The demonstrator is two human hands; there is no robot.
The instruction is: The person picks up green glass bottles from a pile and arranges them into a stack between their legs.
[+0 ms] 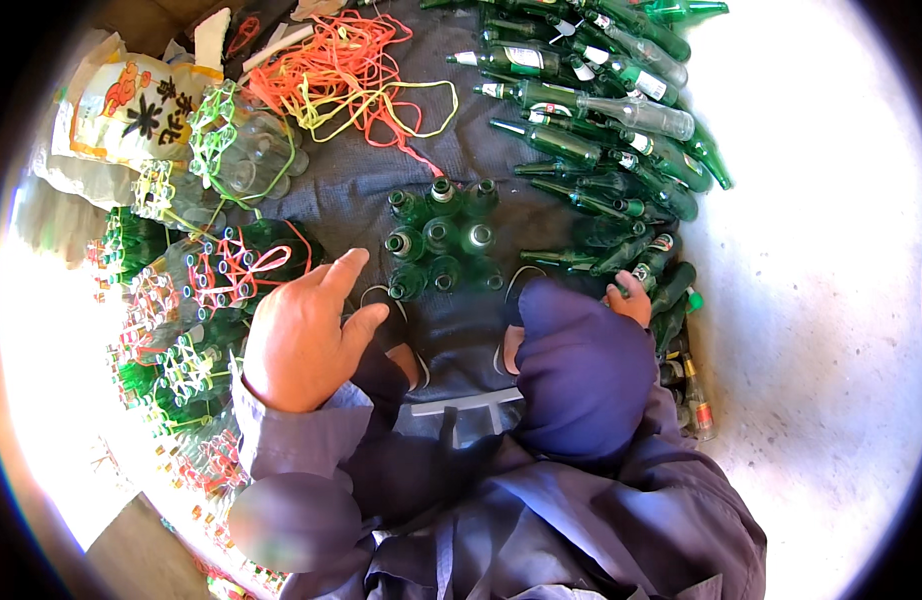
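Note:
A tight block of several green glass bottles stands upright between my feet, mouths up. My left hand hovers to the left of it, open and holding nothing, thumb and forefinger apart. Over on the right, beyond my knee, my right hand is at the near end of a pile of lying green bottles. Its visible fingers are bent and apart. A dark green bottle lies right beside it; whether the hand touches it I cannot tell. My knee and sleeve hide part of that hand.
Bundled bottles tied with red and green strips line the left. Tangled red and yellow strips lie at the back on the dark cloth. A printed sack stands far left. Pale floor borders the pile on the right.

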